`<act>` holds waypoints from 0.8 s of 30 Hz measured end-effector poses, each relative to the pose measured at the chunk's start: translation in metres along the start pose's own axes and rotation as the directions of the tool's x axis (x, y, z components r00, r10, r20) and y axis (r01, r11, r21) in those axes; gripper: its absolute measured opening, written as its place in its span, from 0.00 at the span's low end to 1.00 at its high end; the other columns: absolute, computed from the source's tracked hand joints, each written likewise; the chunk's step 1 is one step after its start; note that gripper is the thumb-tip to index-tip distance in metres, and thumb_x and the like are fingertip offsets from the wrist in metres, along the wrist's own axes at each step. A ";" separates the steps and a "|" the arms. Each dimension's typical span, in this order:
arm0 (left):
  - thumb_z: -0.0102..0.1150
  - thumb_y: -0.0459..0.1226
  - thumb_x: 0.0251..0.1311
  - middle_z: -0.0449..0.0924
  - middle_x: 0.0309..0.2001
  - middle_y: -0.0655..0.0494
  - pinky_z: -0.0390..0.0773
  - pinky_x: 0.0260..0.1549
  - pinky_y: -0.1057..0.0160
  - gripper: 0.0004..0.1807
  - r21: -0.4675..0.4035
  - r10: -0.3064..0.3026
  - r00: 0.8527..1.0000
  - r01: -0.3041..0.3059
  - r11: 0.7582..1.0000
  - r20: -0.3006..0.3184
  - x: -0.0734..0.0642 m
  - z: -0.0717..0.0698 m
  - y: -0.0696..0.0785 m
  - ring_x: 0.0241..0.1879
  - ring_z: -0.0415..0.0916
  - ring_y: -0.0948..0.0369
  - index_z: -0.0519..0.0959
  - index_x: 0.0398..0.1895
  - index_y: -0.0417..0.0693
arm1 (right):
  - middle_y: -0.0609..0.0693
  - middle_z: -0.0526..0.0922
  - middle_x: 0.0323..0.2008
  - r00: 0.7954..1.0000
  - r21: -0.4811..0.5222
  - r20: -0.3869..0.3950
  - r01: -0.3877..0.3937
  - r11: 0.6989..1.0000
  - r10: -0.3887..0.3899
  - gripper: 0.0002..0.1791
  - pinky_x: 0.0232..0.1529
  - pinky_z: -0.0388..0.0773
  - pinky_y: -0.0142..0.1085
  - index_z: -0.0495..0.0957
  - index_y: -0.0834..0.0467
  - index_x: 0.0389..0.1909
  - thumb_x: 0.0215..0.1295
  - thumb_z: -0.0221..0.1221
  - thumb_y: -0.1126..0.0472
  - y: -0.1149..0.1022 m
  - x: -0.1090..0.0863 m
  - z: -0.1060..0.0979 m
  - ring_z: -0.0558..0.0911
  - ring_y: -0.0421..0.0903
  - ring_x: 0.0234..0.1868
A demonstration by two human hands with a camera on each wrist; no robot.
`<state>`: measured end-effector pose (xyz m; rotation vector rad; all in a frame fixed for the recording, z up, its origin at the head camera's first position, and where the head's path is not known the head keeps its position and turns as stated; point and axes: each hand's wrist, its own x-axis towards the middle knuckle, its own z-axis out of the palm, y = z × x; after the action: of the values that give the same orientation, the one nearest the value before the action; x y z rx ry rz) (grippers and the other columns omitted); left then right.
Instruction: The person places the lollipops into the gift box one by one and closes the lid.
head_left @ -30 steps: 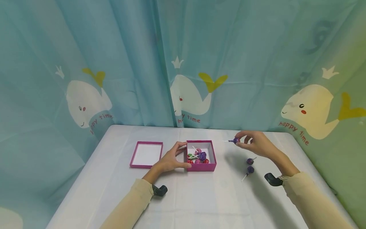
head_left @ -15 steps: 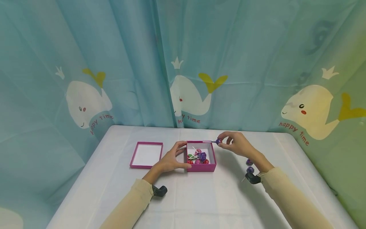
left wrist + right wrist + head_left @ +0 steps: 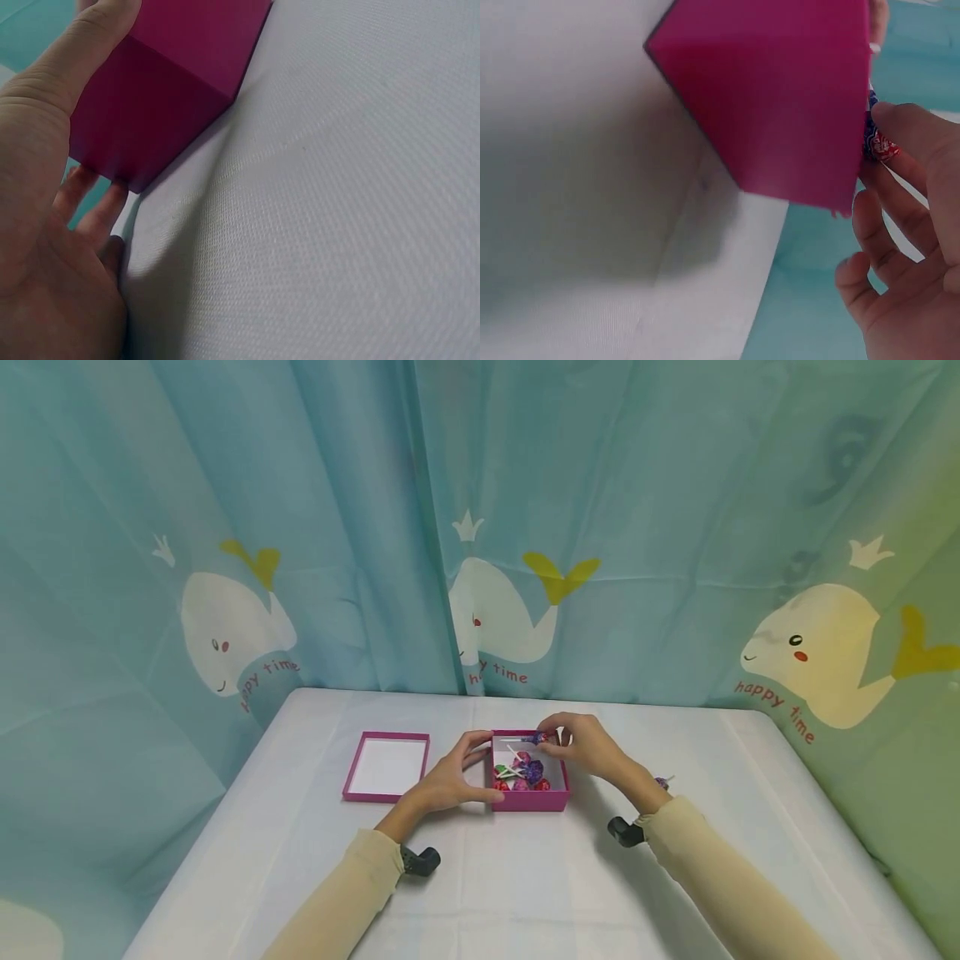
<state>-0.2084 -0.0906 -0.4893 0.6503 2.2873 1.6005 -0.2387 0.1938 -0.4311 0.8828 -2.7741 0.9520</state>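
A small magenta box (image 3: 529, 802) with a white inside stands on the table, holding several wrapped lollipops, among them a purple one (image 3: 533, 771). My left hand (image 3: 447, 780) grips its left side, thumb at the front corner and fingers at the back; the left wrist view shows the thumb against the box wall (image 3: 176, 82). Above the box's back right part, my right hand (image 3: 588, 748) pinches a purple-and-red lollipop (image 3: 537, 738) by its wrapped head, stick pointing left. In the right wrist view this lollipop (image 3: 883, 146) is partly hidden behind the box wall.
The box's lid (image 3: 387, 768), magenta-edged with a white inside, lies left of the left hand. Another lollipop (image 3: 662, 783) lies on the table, partly behind the right forearm. A blue curtain with whales (image 3: 498, 610) hangs behind the table (image 3: 495, 893).
My right hand has carried the lollipop leftward, from right of the box to over its back right part. The right forearm now covers one of the two loose lollipops. My left hand stays on the box.
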 end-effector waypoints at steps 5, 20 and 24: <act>0.82 0.48 0.49 0.53 0.81 0.55 0.60 0.73 0.45 0.58 -0.002 0.004 1.000 -0.004 1.000 0.006 0.002 0.000 0.000 0.77 0.58 0.53 0.54 0.79 0.59 | 0.51 0.88 0.39 1.000 -0.021 0.001 0.017 1.000 -0.017 0.14 0.31 0.74 0.33 0.87 0.62 0.46 0.60 0.73 0.63 -0.005 0.004 0.007 0.76 0.43 0.29; 0.83 0.48 0.48 0.54 0.80 0.57 0.60 0.74 0.47 0.57 0.001 -0.003 1.000 0.003 1.000 -0.002 0.001 -0.001 -0.002 0.77 0.58 0.54 0.56 0.78 0.60 | 0.49 0.89 0.40 1.000 -0.053 0.015 -0.010 0.999 0.011 0.14 0.32 0.71 0.35 0.88 0.59 0.46 0.60 0.74 0.59 -0.005 0.005 0.015 0.74 0.46 0.31; 0.83 0.48 0.48 0.54 0.80 0.57 0.60 0.74 0.46 0.57 -0.001 0.001 1.000 -0.001 1.000 -0.005 0.000 0.000 -0.003 0.77 0.59 0.54 0.56 0.78 0.60 | 0.48 0.89 0.40 1.000 -0.053 -0.002 0.003 0.999 -0.003 0.14 0.33 0.69 0.36 0.88 0.58 0.46 0.60 0.74 0.58 -0.002 0.003 0.017 0.73 0.49 0.33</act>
<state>-0.2093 -0.0912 -0.4919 0.6482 2.2898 1.6046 -0.2387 0.1814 -0.4430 0.8772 -2.7817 0.8744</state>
